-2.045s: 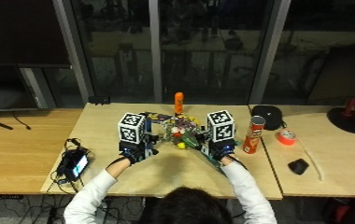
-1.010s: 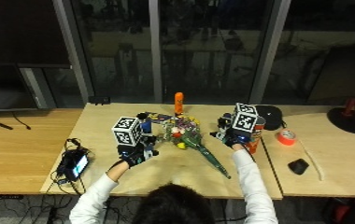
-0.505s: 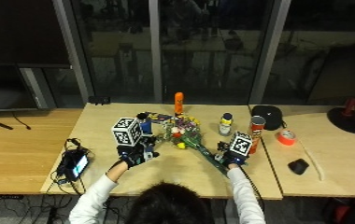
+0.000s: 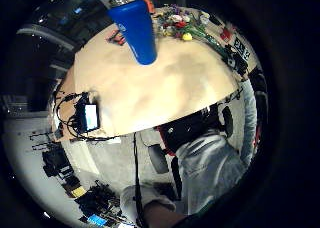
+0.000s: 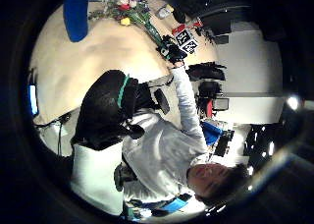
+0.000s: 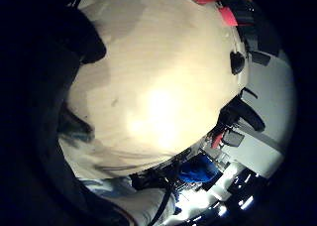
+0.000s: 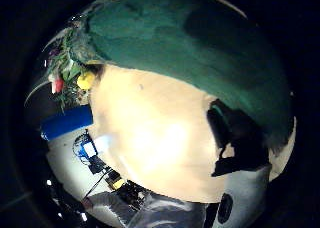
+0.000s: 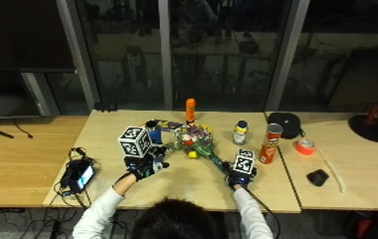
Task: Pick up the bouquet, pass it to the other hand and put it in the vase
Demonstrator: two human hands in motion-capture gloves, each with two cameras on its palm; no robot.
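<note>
A bouquet [image 8: 197, 143] of yellow, red and white flowers lies on the table [image 8: 182, 186], its green stems pointing toward the person. My right hand [image 8: 237, 177] is down on the stem end, fingers curled round the stems. In the right thumb side palm view the green stems [image 7: 175, 43] fill much of the picture, with the flower heads [image 7: 70, 73] beyond. The blue vase [image 8: 154, 135] stands upright beside the flowers, just past my left hand [image 8: 142, 167]. That hand rests on the table with loosely curled fingers [image 5: 105, 106] and holds nothing.
Behind the bouquet stands an orange bottle [image 8: 190, 109]. A spray can [image 8: 240, 132] and a red crisp tube [image 8: 268, 144] stand right of it, then a black bag [image 8: 285, 124], red tape [image 8: 303, 147] and a black mouse [image 8: 317, 177]. A phone with cables [image 8: 78, 175] lies at the left edge.
My right hand has come down from beside the red tube to the bouquet's stem end, nearer the person. The left hand has stayed in place by the vase.
</note>
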